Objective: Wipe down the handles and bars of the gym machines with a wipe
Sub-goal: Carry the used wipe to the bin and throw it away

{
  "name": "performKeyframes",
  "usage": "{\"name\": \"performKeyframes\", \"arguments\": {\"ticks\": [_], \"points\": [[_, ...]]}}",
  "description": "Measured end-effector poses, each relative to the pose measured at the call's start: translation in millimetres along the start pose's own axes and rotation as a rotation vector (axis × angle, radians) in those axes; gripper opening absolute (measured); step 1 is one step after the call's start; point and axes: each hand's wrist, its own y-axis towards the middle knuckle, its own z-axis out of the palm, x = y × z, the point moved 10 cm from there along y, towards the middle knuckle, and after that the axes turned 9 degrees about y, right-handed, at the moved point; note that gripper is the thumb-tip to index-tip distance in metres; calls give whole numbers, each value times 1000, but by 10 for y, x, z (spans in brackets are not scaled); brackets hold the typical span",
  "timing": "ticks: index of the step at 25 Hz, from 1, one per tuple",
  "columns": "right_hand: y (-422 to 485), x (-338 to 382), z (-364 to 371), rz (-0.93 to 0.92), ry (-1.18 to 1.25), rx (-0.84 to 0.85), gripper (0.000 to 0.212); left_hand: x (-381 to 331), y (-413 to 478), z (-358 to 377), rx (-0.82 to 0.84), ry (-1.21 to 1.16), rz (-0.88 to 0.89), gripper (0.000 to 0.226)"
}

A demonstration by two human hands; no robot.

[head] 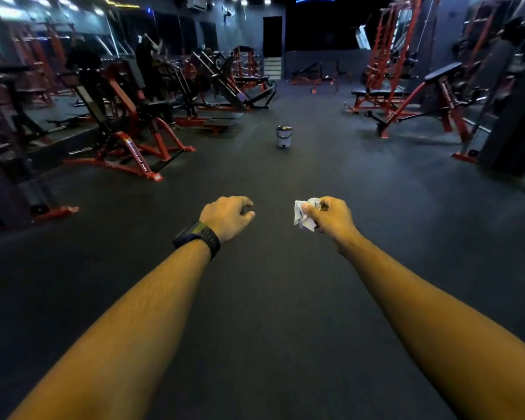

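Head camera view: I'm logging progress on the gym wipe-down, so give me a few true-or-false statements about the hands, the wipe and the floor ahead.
1. The right hand holds a crumpled wipe. True.
2. The left hand grips a machine handle. False: it is loosely curled in the air and holds nothing.
3. A watch sits on the left wrist. True.
4. The small bin stands on a bench. False: it stands on the open floor between the rows of machines.
5. The wipe is pressed against a bar. False: it touches no machine; both hands hang over bare floor.
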Motion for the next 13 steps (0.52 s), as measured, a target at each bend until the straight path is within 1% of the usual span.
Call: {"name": "performKeyframes", "arguments": {"ticks": [3,6,8,10,13], "points": [[1214,-163,122,-6,9,-33,24,45,1210,122,-3,48,47,37],[2633,-451,305,-13,30,-23,23,200,2636,426,9,62,46,38],[3556,-558,391,9,17,-10,28,286,3567,546,38,66,34,38],[4431,-559,444,21,1,-8,31,366,4417,520,41,66,26,38],[5674,-519,642,18,3,-5,25,558,5636,450,14,43,21,39]]}}
